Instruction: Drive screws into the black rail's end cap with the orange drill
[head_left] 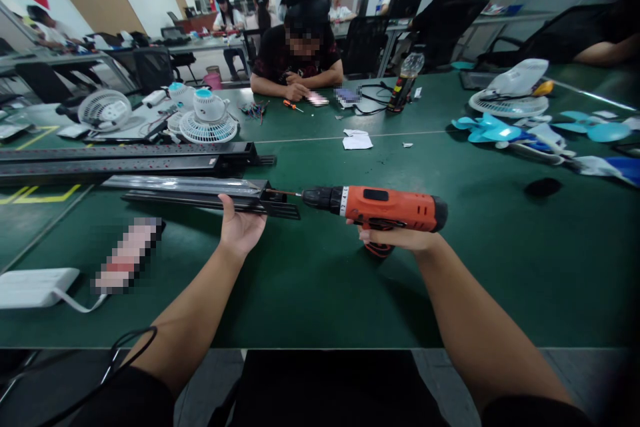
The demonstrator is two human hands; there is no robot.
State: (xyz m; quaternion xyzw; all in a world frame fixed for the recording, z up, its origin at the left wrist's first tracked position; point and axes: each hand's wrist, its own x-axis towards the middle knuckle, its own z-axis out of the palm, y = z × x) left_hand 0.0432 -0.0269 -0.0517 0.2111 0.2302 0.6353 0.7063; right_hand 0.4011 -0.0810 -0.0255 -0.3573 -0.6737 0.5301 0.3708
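Note:
My right hand (395,237) is closed round the grip of an orange and black cordless drill (380,207), held level over the green table (350,293). Its bit points left and meets the end of a long black metal rail (200,197) lying on the table. My left hand (241,227) grips the near side of that rail close to its right end, fingers curled under it.
A second, longer black rail (125,161) lies behind. White fans (207,119) and fan parts (510,97) stand on both sides; blue blades (493,130) at right. A white power brick (35,287) lies near left. A person sits opposite. Paper scraps (357,141) mid-table.

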